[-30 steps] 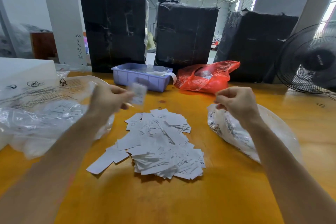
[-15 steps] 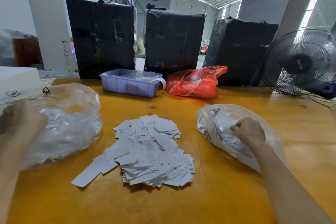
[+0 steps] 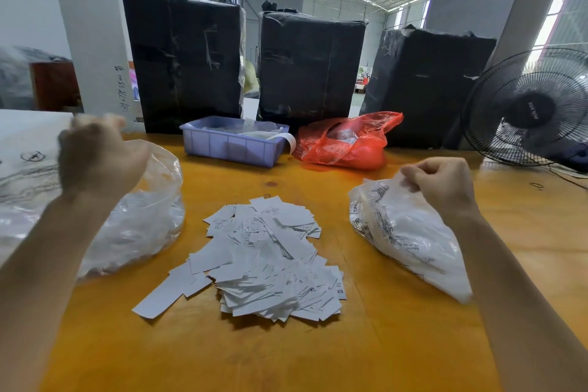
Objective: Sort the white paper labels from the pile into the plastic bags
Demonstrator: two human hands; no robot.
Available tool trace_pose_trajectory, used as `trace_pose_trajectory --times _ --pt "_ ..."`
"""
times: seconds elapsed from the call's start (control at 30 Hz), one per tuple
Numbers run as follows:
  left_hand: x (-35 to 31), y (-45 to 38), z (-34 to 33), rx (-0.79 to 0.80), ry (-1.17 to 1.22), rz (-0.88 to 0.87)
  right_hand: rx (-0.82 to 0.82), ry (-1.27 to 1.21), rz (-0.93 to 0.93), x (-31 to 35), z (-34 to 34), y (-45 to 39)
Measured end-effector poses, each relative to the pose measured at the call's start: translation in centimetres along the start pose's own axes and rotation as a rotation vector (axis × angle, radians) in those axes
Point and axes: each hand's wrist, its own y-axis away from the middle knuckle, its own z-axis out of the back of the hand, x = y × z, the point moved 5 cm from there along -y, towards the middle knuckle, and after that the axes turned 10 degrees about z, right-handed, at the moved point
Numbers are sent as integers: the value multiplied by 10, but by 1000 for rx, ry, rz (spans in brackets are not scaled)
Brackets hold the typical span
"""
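gripping the right plastic bag (image 3: 404, 232), right hand (image 3: 442, 188); left hand (image 3: 98, 159) blurred, curled, grip unclear

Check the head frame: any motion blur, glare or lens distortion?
Head view: left hand is motion-blurred, right hand sharp, pinching the right bag; label pile sharp, XS readable; windows at right blown out; wide-angle bends the pillars and black bales.

Label pile (image 3: 261, 261) lies on table (image 3: 318, 353) between two bags (image 3: 143, 219) (image 3: 401, 232).
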Motion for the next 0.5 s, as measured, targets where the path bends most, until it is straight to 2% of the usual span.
trace_pose_trajectory --times 0.03,0.1,0.2,0.27,0.33,0.4,0.5 --pt "-10 7 -4 -4 114 -62 87 -220 -46 13 -9 4" --pt "-39 34 -8 137 368 -182 340 -502 -136 42 -37 20" --pt "-68 73 -37 638 644 -149 593 -551 -86 77 -75 49" --pt "-70 88 -61 908 685 -4 664 -552 -33 92 -95 65" --pt "-69 102 -78 1090 647 7 682 -550 11 98 -107 75" --pt "-64 107 -91 1140 573 -27 667 -544 27 98 -113 79" --pt "-51 106 -102 1159 589 98 648 -539 37 95 -120 81"
